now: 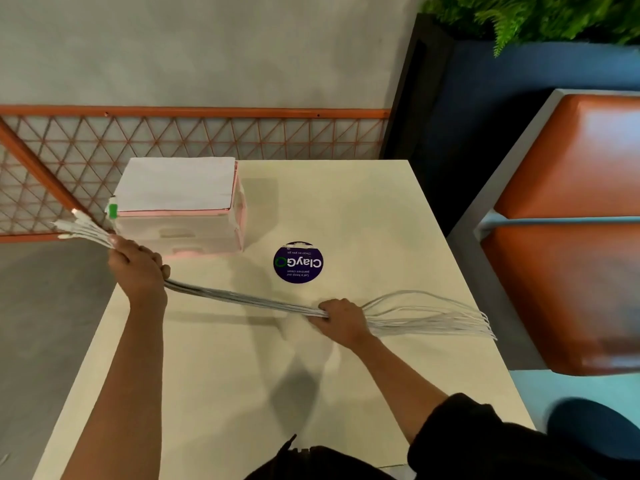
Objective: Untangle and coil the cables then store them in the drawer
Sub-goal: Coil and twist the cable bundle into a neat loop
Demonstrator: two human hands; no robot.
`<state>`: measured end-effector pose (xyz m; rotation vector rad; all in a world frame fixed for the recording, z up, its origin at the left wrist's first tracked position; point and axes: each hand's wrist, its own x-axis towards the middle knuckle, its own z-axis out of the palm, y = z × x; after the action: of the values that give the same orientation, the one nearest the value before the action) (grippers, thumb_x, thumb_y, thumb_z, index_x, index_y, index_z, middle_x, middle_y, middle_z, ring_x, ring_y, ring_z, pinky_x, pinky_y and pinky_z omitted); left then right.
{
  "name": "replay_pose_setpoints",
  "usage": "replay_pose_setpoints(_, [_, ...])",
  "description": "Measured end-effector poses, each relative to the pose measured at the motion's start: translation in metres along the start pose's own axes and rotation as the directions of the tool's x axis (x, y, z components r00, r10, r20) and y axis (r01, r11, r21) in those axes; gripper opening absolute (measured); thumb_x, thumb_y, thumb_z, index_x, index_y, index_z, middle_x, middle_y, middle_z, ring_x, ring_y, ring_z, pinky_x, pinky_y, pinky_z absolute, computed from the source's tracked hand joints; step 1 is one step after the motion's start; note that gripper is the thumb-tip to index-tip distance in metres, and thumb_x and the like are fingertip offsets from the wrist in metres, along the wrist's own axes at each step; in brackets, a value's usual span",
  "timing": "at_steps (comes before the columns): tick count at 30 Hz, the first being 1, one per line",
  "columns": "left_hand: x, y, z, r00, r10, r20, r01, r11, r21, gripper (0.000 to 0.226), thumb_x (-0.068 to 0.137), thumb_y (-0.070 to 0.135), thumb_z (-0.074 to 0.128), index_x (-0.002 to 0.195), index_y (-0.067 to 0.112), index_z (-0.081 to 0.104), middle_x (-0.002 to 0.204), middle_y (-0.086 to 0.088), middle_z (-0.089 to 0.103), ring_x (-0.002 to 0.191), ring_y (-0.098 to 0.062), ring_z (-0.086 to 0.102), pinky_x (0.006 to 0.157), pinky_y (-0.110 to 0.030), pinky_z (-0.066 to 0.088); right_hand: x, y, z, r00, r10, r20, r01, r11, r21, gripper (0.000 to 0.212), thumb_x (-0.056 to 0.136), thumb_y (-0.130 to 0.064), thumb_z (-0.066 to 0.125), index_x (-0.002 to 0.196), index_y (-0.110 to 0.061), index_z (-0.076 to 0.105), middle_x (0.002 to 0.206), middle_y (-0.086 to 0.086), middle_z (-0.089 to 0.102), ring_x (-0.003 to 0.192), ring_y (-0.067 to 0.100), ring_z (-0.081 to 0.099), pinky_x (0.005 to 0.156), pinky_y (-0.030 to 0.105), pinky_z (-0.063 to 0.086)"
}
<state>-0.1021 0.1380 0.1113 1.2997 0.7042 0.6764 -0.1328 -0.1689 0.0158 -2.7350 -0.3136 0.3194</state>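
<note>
I'm looking down on the table [242,368] now, and both hands are on the cables [242,300]. The left hand [138,268] is out over the table's left edge, fingers curled tight round the bundle, and the plug ends [78,226] fan out past its knuckles towards the orange lattice fence [207,136]. From there the white cables run in one straight, tight bunch, lifted just above the table, across to the right hand [341,318]. That hand grips the bunch too, fingers wrapped over the top of it. Beyond the right hand the strands spread apart into long, loose loops [436,315] that reach the table's right edge, near the orange seat [571,244]. The drawer box [180,220], pale with pink edges, sits at the back left of the table just behind the left hand, its front closed, a white sheet [176,183] lying on top and a green clip [113,210] at its left corner. A round purple sticker [298,262] sits between the box and the cables.
</note>
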Motion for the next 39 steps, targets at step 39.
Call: replay_pose_setpoints(39, [-0.129, -0.080, 0.085, 0.202, -0.414, 0.888, -0.502, 0.734, 0.457, 0.040, 0.083, 0.009, 0.072, 0.082, 0.011, 0.033, 0.057, 0.009, 0.048, 0.061, -0.004, 0.064, 0.058, -0.016, 0.040, -0.007, 0.033, -0.049, 0.979, 0.195, 0.066, -0.194, 0.981, -0.020, 0.034, 0.086, -0.045, 0.058, 0.103, -0.018, 0.069, 0.106, 0.005, 0.067, 0.101, 0.026, 0.061, 0.081, 0.032, 0.046])
